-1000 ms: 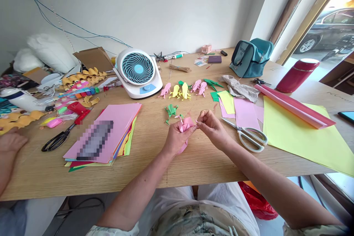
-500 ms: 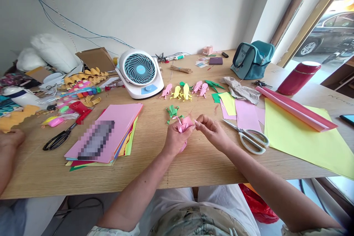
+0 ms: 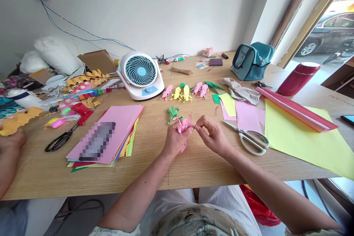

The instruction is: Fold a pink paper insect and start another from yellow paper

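Hands meet over the near middle of the table [image 3: 155, 169]: the left hand [image 3: 174, 139] has its grip closed around a half-folded pink paper piece [image 3: 183, 125], and the right hand [image 3: 212, 134] pinches one tip of that same piece between thumb and forefinger. The piece is held just above the wood, between the two hands.

Just beyond it lies one green folded figure [image 3: 172, 112]. Farther back stands a row of folded figures [image 3: 184, 92]: three pink, two yellow, and two green can be counted, though the green ones are partly hidden. One white desk fan [image 3: 140, 75] stands left of that row.

To the right of the hands lies one pair of white-handled scissors [image 3: 249, 138], blades pointing toward the hands. Past them are loose cut sheets, one yellow-green and two pink [image 3: 245, 115], then one large yellow sheet [image 3: 304, 136] with one red paper roll [image 3: 295, 108] lying across its far edge. One red flask [image 3: 298, 78] and one teal bag [image 3: 252, 61] stand at the far right.

To the left sits one stack of coloured paper [image 3: 110, 132], pink on top, and one pair of black-handled scissors [image 3: 62, 140] beside it. Another person's hand [image 3: 12, 141] rests at the left edge.
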### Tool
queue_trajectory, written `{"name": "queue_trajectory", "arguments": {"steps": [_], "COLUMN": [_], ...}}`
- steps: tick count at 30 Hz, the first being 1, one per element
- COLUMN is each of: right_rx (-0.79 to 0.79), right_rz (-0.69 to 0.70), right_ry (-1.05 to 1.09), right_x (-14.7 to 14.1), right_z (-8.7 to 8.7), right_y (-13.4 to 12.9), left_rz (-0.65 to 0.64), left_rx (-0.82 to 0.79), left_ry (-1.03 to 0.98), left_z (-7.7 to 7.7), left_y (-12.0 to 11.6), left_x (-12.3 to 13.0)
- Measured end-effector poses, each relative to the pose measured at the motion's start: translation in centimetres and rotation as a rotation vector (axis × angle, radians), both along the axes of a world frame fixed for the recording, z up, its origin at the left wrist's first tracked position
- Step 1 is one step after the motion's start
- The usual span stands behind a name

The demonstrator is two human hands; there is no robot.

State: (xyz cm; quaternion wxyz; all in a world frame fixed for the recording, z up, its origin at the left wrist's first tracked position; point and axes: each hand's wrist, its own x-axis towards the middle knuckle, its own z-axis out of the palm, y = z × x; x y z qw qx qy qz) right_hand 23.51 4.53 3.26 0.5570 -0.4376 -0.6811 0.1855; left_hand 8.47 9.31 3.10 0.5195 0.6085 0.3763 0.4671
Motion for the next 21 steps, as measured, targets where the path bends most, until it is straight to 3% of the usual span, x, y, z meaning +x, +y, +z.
{"name": "queue_trajectory", "arguments": {"steps": [6,9,16,21], "right_rx": [-0.207,-0.276,-0.233,-0.240], "right_rz": [-0.011,0.018,0.105,0.056], "right_ry": [0.155,0.227,0.328,0.288], "right_x": [0.1,0.1,0.2,0.2], "right_z": [-0.6,-0.7,-1.3,-1.4], "right_y": [0.6,0.7,1.1,1.1], "left_rz": [-0.089,-0.065,-0.014,-0.030], "left_rx": [0.032,0.076,0.125,0.115], "left_ry": [0.024,0.037,0.080,0.074], "left_z": [-0.4,-0.4,-0.1,0.5], "left_y": [0.5,0.7,0.6,0.1], "left_x": [-0.3,-0.3,-0.2,0.0]}}
